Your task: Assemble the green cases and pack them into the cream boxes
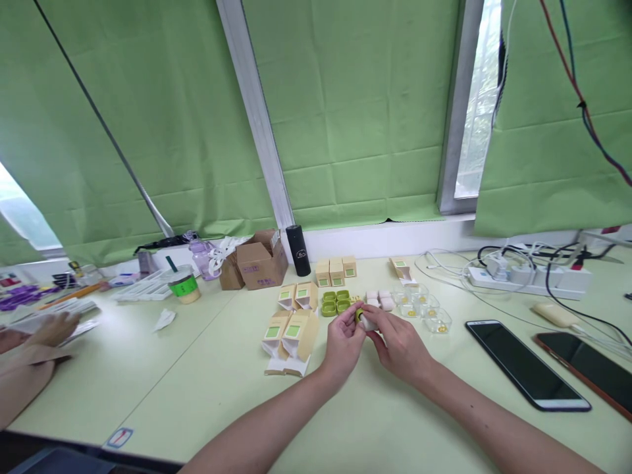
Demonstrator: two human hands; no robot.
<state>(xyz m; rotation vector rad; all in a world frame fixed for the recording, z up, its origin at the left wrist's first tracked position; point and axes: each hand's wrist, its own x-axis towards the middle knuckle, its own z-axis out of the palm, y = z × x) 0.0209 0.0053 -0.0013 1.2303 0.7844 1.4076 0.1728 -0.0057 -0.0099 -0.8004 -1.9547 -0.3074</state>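
Fingertips of my left hand [343, 345] and my right hand [402, 342] meet over the table, both closed on a small white and olive-green piece [366, 322]. Its exact kind is too small to tell and partly covered by the fingers. Just behind my left hand stand several small olive-green square cups [336, 304]. Several white blocks [380, 299] lie beyond my right hand, with clear plastic cups with yellow marks [419, 304] to their right. Opened small cardboard boxes [291, 332] with green labels lie left of my left hand; upright ones [336, 271] stand farther back.
A black cylinder [298, 251] and a brown carton [261, 262] stand at the back. Phones [526, 365] and a cabled power strip [533, 280] lie right. A drink cup [184, 286] and another person's hand [54, 327] are left.
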